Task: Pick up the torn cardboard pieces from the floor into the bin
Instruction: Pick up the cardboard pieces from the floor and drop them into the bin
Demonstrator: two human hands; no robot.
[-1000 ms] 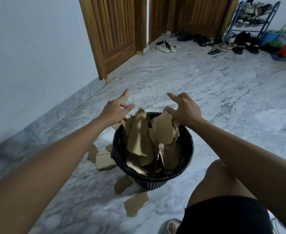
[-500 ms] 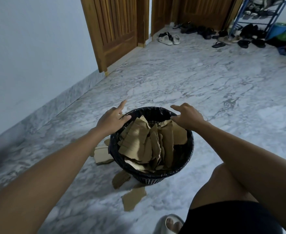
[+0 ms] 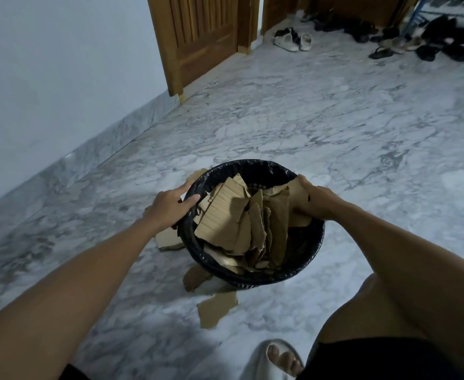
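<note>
one head-worn wide-angle view looks forward and down from close above the bin (image 3: 252, 278) at 6 o'clock, doors (image 3: 198, 37) toward 12 o'clock.

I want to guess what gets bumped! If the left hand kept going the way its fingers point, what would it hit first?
Probably the cardboard heaped in the bin. The left hand already rests on the rim, fingers pointing inward over it, though depth is hard to judge.
</note>
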